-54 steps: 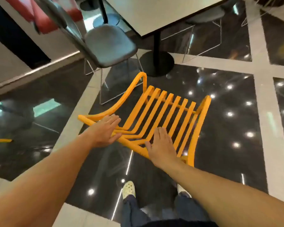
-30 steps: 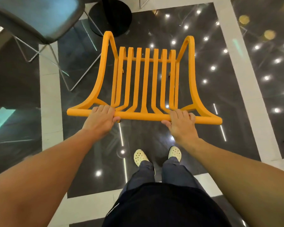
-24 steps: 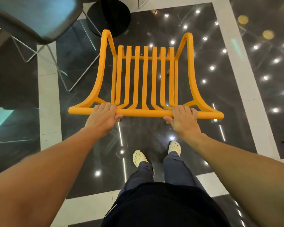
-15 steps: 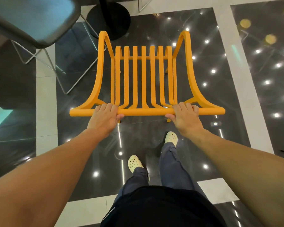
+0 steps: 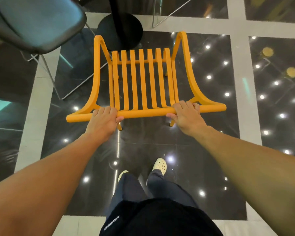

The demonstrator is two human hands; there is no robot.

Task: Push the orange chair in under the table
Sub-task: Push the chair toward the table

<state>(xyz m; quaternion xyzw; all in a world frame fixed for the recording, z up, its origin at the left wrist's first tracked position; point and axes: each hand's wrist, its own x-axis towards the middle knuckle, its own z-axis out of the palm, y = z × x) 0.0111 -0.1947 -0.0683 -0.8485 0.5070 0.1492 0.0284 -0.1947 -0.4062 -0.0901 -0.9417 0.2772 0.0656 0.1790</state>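
The orange chair (image 5: pixel 143 82) with a slatted seat and back stands right in front of me, seen from above. My left hand (image 5: pixel 103 122) grips the left part of its top rail. My right hand (image 5: pixel 186 116) grips the right part of the same rail. The chair's front edge reaches the round black base (image 5: pixel 126 28) of the table's post. The tabletop itself is out of view.
A grey padded chair (image 5: pixel 37 23) on thin metal legs stands at the far left, close to the orange chair's left arm. Thin metal legs of another chair (image 5: pixel 160 17) show at the top. My feet in pale clogs (image 5: pixel 159 165) stand on the glossy dark tiled floor.
The orange chair has moved forward toward the table's black base, and I have stepped after it. Both hands went from resting on the rail to gripping it.
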